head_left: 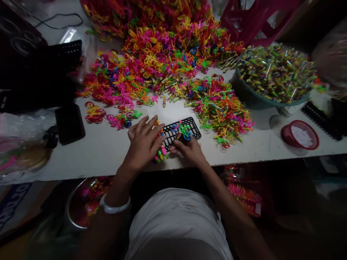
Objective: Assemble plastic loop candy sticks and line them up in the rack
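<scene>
A small black plastic grid rack [193, 128] lies near the front edge of the white table [103, 151], with a few colourful plastic pieces stuck in it. My left hand [143, 142] rests over a small bunch of coloured tube pieces [160, 155] beside the rack's left end, fingers stretched and slightly spread. My right hand [188, 151] sits at the rack's near edge, fingers curled in a pinch on a small piece I cannot make out.
A big heap of neon plastic ring toys [162, 54] covers the far table. A teal basin [252, 97] full of coloured tubes stands right, a red basket [299, 135] beside it. A black phone [69, 123] lies left. A metal bowl [81, 206] sits below.
</scene>
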`<state>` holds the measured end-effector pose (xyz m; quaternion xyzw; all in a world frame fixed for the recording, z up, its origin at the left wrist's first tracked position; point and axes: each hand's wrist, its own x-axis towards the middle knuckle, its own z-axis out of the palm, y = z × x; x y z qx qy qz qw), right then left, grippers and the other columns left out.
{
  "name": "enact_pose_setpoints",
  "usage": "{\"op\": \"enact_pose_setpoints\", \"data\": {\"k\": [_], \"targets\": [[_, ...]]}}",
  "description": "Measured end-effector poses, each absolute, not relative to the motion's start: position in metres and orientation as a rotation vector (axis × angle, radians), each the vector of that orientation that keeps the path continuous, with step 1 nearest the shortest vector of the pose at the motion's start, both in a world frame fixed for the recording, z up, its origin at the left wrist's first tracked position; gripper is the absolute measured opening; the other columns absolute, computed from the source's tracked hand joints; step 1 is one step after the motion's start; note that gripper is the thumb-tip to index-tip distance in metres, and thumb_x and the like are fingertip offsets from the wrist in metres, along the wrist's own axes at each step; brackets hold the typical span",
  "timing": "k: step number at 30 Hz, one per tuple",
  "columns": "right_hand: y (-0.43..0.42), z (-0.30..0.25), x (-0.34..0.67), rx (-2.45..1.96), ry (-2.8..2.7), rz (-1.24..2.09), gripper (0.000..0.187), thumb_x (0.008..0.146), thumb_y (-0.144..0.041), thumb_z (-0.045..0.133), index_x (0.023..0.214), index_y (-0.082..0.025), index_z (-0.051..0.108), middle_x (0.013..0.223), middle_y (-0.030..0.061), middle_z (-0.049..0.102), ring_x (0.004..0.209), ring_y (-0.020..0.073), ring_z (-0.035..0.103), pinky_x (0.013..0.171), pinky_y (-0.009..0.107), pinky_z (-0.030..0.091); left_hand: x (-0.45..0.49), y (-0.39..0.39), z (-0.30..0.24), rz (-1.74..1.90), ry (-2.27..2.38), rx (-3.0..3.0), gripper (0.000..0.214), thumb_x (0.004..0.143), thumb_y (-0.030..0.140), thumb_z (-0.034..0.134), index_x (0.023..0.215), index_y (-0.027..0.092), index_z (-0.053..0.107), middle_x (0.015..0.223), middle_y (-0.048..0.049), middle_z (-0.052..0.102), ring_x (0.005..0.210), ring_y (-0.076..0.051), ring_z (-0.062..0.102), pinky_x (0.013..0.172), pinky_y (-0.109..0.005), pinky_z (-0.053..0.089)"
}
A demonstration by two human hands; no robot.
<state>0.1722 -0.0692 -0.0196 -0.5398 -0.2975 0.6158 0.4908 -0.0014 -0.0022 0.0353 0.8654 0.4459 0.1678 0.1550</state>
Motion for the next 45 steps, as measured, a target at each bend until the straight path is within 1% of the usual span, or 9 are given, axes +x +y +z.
{"op": "enact_pose_setpoints", "data": {"k": [5,11,17,23,30,34,39,42,45], "targets": [[-0.082,-0.026,0.166,-1.311,-0.811,1.408,0.034,0.079,-0.047,0.067,0.097,-0.021,0.056,0.082,0.0017,0.07,0.078,0.0205,0.072,0.079,0.039,0.059,0.0,-0.008,0.029,0.479,1.277,2.473,0.038,0.097,0.041,0.038,0.126,0.027,0.059,0.154,-0.0048,0.035,0.145,-0.028,0.023,0.113,-0.05,0.02],[-0.086,-0.03,0.174,-1.527,-1.227,0.96,0.021,0.083,-0.039,0.065,0.094,-0.021,0.068,0.095,0.0055,0.072,0.088,0.0211,0.067,0.084,0.036,0.053,-0.003,-0.008,0.027,0.551,1.232,2.441,0.041,0.096,0.041,0.04,0.134,0.031,0.051,0.154,-0.0046,0.035,0.144,-0.027,0.025,0.114,-0.05,0.021],[-0.085,-0.041,0.164,-1.465,-1.311,0.973,0.019,0.085,-0.038,0.062,0.095,-0.023,0.066,0.095,0.0045,0.071,0.086,0.0195,0.066,0.081,0.031,0.052,-0.004,-0.009,0.025,0.626,1.226,2.416,0.04,0.096,0.04,0.041,0.133,0.03,0.051,0.151,-0.0042,0.04,0.143,-0.024,0.029,0.115,-0.048,0.021],[-0.082,-0.049,0.161,-1.39,-1.626,0.815,0.023,0.085,-0.02,0.054,0.106,-0.019,0.063,0.105,0.0086,0.067,0.097,0.0199,0.062,0.086,0.032,0.048,-0.005,-0.008,0.023,0.605,1.208,2.43,0.04,0.096,0.039,0.039,0.132,0.028,0.053,0.151,-0.0046,0.039,0.143,-0.024,0.029,0.115,-0.047,0.021],[-0.077,-0.028,0.165,-1.616,-2.021,0.751,0.029,0.082,-0.009,0.05,0.109,-0.019,0.058,0.107,0.0087,0.062,0.093,0.0201,0.059,0.076,0.027,0.047,-0.008,-0.008,0.023,0.544,1.186,2.46,0.04,0.097,0.044,0.036,0.128,0.031,0.057,0.154,-0.0035,0.035,0.143,-0.025,0.026,0.114,-0.049,0.02],[-0.072,-0.024,0.161,-1.716,-2.075,0.692,0.022,0.085,-0.012,0.048,0.104,-0.018,0.058,0.103,0.0083,0.06,0.086,0.0199,0.059,0.069,0.027,0.045,-0.007,-0.009,0.024,0.534,1.127,2.512,0.039,0.093,0.052,0.043,0.119,0.032,0.065,0.157,-0.0033,0.027,0.144,-0.03,0.023,0.113,-0.053,0.02],[-0.072,-0.032,0.161,-1.648,-1.956,0.697,0.02,0.088,-0.017,0.05,0.106,-0.02,0.06,0.104,0.0058,0.059,0.09,0.0171,0.059,0.073,0.025,0.046,-0.003,-0.009,0.023,0.525,1.161,2.519,0.034,0.091,0.051,0.048,0.104,0.03,0.071,0.157,-0.0028,0.027,0.143,-0.031,0.025,0.113,-0.056,0.02],[-0.073,-0.032,0.162,-1.619,-1.977,0.736,0.024,0.088,-0.017,0.052,0.11,-0.021,0.06,0.11,0.0066,0.059,0.096,0.0178,0.058,0.074,0.025,0.046,-0.004,-0.009,0.023,0.53,1.159,2.518,0.033,0.092,0.05,0.047,0.105,0.03,0.071,0.157,-0.0025,0.028,0.143,-0.03,0.026,0.113,-0.055,0.02],[-0.074,-0.028,0.158,-1.743,-2.023,0.717,0.022,0.088,-0.019,0.053,0.108,-0.019,0.061,0.107,0.0076,0.06,0.088,0.0189,0.059,0.068,0.026,0.045,-0.005,-0.01,0.023,0.541,1.164,2.51,0.033,0.092,0.048,0.048,0.113,0.031,0.067,0.157,-0.0032,0.029,0.143,-0.029,0.026,0.114,-0.054,0.021]]}}
